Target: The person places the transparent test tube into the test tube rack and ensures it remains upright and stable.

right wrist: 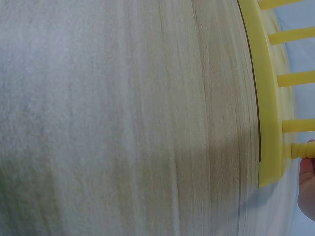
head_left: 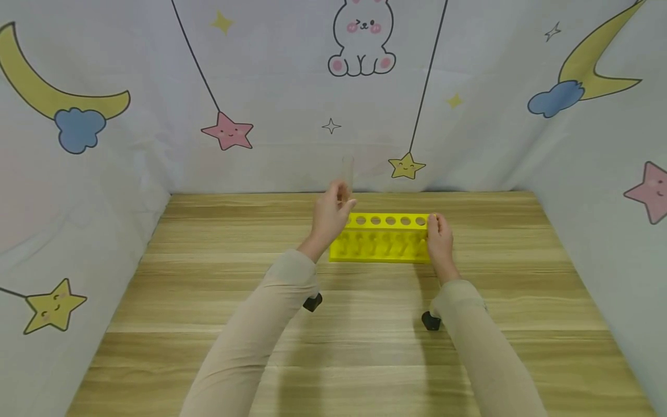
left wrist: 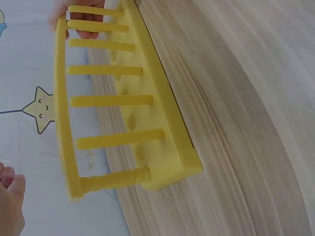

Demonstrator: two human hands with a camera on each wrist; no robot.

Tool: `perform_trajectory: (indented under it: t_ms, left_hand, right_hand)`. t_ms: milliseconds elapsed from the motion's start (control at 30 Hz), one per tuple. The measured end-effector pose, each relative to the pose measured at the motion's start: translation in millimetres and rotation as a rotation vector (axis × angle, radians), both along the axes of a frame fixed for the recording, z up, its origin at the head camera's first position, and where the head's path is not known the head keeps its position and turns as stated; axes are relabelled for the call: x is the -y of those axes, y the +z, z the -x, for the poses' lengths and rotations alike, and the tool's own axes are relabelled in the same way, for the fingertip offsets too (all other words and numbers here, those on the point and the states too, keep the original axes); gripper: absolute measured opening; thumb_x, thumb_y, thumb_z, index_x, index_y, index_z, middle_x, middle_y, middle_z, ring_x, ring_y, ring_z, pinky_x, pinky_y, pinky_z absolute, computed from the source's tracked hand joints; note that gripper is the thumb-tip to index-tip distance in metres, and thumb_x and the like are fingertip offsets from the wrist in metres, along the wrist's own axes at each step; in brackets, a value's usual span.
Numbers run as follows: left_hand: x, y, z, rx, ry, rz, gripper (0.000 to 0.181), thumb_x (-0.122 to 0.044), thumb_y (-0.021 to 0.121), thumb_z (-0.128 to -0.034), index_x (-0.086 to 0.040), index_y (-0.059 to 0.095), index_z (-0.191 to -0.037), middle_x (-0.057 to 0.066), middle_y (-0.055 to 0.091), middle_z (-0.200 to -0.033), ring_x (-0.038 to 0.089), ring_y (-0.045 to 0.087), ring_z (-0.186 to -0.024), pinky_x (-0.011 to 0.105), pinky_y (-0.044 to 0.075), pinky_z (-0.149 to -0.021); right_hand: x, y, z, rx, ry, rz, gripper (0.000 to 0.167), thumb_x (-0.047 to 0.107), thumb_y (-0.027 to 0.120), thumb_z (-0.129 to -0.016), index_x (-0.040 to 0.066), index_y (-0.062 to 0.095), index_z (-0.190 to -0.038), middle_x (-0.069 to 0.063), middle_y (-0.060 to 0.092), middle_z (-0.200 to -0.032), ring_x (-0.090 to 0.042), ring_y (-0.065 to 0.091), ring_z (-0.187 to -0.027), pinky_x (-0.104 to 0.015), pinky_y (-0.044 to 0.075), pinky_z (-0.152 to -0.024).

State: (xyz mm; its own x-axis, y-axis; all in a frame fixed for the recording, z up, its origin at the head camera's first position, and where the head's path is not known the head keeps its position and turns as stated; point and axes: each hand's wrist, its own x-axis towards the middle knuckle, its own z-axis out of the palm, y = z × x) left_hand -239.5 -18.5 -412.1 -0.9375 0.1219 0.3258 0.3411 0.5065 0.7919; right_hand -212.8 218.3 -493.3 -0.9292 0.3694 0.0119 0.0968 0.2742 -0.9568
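A clear test tube [head_left: 348,168] stands upright in my left hand [head_left: 329,215], pinched between fingers and thumb. This hand is at the left end of a yellow test tube rack [head_left: 380,259], above its top plate. In the left wrist view the left hand [left wrist: 11,209] shows at the lower left edge, and the tube is barely visible. Whether its lower end is inside a hole cannot be told. My right hand [head_left: 440,240] grips the rack's right end, with fingers [right wrist: 306,169] around the end post. The rack stands upright on the table.
The wood-grain table [head_left: 375,359] runs up to a white cloth backdrop [head_left: 292,87] printed with stars, moons and a rabbit. Cloth also hangs at the left and right sides. Pegs [left wrist: 113,100] line the rack's front, and holes run along its top.
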Motion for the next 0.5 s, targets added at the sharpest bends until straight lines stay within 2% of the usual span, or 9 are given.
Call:
perform_trajectory:
  t_ms: [200,367,500]
  left_hand:
    - [0.0,-5.2,0.3,0.01,-0.002,0.0,0.02,-0.012,0.059,-0.0839,-0.007,0.043,-0.095,0.005,0.05,-0.079,0.019,0.058,-0.091,0.027,0.052,-0.079]
    - [-0.1,-7.7,-0.3,0.046,0.005,0.009,0.022,-0.014,0.059,-0.0844,-0.006,0.044,-0.098,0.005,0.052,-0.083,0.019,0.056,-0.089,0.027,0.051,-0.079]
    - [-0.2,-9.8,-0.7,0.048,0.013,0.02,0.021,-0.014,0.059,-0.0842,-0.006,0.045,-0.098,0.006,0.054,-0.085,0.019,0.055,-0.088,0.027,0.052,-0.078]
  right_hand:
    - [-0.3,-0.1,0.9,0.003,-0.014,-0.005,0.036,0.042,0.033,-0.093,0.009,0.048,-0.099,0.005,0.034,-0.064,-0.007,0.033,-0.057,-0.019,0.03,-0.053]
    - [-0.3,-0.5,1.4,-0.007,-0.018,-0.006,0.036,0.04,0.034,-0.093,0.008,0.049,-0.097,0.004,0.035,-0.065,-0.007,0.035,-0.058,-0.019,0.032,-0.054]
    - [-0.3,-0.5,1.6,-0.005,-0.019,0.0,0.035,0.04,0.034,-0.094,0.008,0.048,-0.097,0.004,0.035,-0.065,-0.007,0.035,-0.058,-0.019,0.032,-0.054]
